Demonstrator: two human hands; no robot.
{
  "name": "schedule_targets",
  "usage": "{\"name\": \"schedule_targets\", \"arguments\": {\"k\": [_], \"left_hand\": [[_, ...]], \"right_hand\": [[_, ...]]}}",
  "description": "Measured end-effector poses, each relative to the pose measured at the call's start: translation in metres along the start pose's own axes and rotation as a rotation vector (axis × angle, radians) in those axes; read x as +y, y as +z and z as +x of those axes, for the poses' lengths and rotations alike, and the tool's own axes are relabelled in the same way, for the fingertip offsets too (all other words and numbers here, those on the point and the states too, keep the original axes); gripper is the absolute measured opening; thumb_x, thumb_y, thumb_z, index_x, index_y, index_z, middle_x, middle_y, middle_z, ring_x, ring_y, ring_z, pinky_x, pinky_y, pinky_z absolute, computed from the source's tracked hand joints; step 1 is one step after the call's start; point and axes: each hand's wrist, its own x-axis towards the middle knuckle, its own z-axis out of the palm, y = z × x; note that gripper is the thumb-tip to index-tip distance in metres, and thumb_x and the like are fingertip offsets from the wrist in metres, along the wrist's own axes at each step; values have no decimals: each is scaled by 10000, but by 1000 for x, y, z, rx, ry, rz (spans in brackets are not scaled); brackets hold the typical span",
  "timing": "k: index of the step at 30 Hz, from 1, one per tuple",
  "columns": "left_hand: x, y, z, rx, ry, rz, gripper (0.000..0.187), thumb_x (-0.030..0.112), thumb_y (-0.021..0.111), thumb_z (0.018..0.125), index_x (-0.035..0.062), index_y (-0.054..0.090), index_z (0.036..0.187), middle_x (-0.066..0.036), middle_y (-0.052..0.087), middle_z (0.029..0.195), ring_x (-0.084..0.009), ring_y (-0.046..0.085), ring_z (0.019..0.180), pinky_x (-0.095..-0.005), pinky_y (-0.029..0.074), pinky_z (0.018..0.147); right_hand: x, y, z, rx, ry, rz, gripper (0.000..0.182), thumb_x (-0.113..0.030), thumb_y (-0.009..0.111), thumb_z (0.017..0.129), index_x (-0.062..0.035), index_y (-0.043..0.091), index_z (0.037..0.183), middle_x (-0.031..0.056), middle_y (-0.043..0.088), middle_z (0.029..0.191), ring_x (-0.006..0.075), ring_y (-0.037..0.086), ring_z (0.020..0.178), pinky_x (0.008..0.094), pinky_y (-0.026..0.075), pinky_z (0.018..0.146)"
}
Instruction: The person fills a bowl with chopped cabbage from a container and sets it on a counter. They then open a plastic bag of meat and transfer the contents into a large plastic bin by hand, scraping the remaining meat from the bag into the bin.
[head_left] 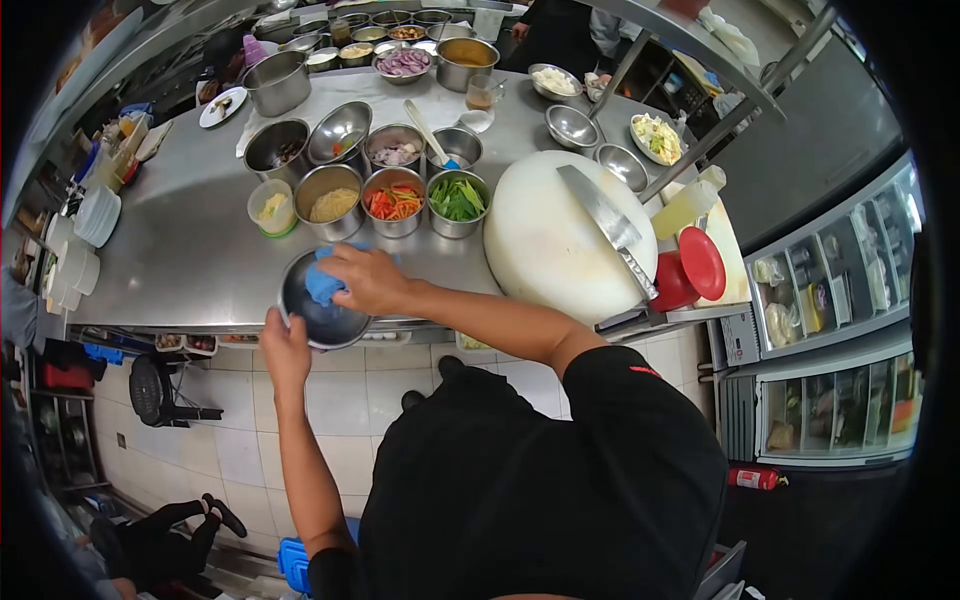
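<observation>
My left hand (pixel 287 350) grips the near left rim of a metal bowl (pixel 335 327), which is tilted at the front edge of the counter. My right hand (pixel 370 282) is closed on a blue cloth (pixel 322 284) and presses it against the bowl's inside. Just beyond stand metal pots of shredded yellow food (pixel 334 205), red pepper strips (pixel 393 202) and cut green leaves (pixel 457 199). A clear tub (pixel 271 208) with pale yellow pieces is at their left.
On the right, a cleaver (pixel 605 215) lies across a round white cutting board (pixel 530 235), beside red bowls (pixel 702 263). More filled pots and bowls line the back of the steel counter (pixel 160 250). A stool (pixel 155 390) and another person (pixel 160 540) are behind on the left.
</observation>
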Motion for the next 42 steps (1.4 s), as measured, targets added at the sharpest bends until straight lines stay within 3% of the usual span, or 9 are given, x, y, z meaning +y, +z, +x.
{"name": "schedule_targets", "arguments": {"k": [8, 10, 15, 18, 19, 23, 27, 33, 42], "left_hand": [[13, 29, 17, 54, 82, -53, 155, 85, 523, 810, -30, 455, 732, -183, 478, 542, -222, 497, 477, -367, 392, 479], [4, 22, 14, 108, 90, 21, 165, 83, 529, 799, -41, 442, 734, -249, 524, 620, -424, 549, 592, -435, 416, 541], [-60, -24, 11, 304, -54, 204, 180, 113, 553, 806, -58, 508, 835, -207, 561, 703, -288, 559, 615, -396, 434, 581], [-89, -50, 0, 397, -16, -43, 185, 134, 518, 846, -51, 521, 841, -116, 556, 667, -160, 513, 559, -311, 426, 507], [-87, -57, -8, 322, -330, -376, 164, 154, 528, 864, -4, 523, 820, -42, 511, 620, -88, 438, 468, -249, 351, 401], [-110, -56, -50, 305, -487, -667, 157, 200, 523, 893, 78, 481, 802, 43, 407, 568, -19, 311, 432, -190, 201, 363], [-120, -40, -86, 258, -584, -796, 169, 170, 505, 901, 95, 453, 759, 37, 436, 565, -29, 341, 419, -187, 215, 355], [-135, -11, -119, 165, -696, -885, 136, 125, 506, 882, 84, 461, 760, 10, 486, 586, -45, 401, 411, -186, 215, 350], [-160, 42, -181, 44, -796, -851, 134, 81, 518, 839, 81, 436, 734, -26, 519, 619, -72, 468, 433, -186, 225, 344]], "right_hand": [[19, 21, 7, -193, 193, -245, 355, -183, 685, 632, -83, 611, 965, 144, 565, 909, 313, 596, 786, 428, 485, 617], [28, 24, 3, -333, 262, -345, 312, -192, 675, 646, -88, 631, 938, 157, 589, 914, 308, 610, 789, 414, 499, 633], [24, -1, 0, -341, 492, -283, 250, -118, 617, 683, -61, 629, 926, 216, 572, 1007, 327, 599, 888, 416, 490, 742], [59, 8, -23, -411, 520, -238, 329, -118, 627, 689, -60, 600, 1011, 223, 550, 1052, 349, 583, 914, 424, 472, 789], [61, 7, -28, -377, 497, -269, 354, -110, 623, 696, -60, 580, 1043, 223, 537, 1061, 357, 582, 899, 423, 474, 789], [61, -4, -42, -194, 394, -170, 346, -91, 586, 732, -60, 547, 1075, 219, 513, 1014, 375, 573, 850, 415, 471, 751], [47, -36, -52, -184, 372, -102, 223, -87, 603, 731, -33, 602, 948, 160, 592, 836, 334, 587, 822, 408, 460, 705], [13, -41, -108, -891, 589, 204, 223, -140, 613, 765, -17, 623, 951, 135, 633, 836, 292, 600, 749, 363, 459, 671], [39, -15, -230, -916, 616, -57, 218, -129, 552, 735, 34, 597, 872, 210, 619, 787, 369, 592, 807, 431, 458, 717]]}}
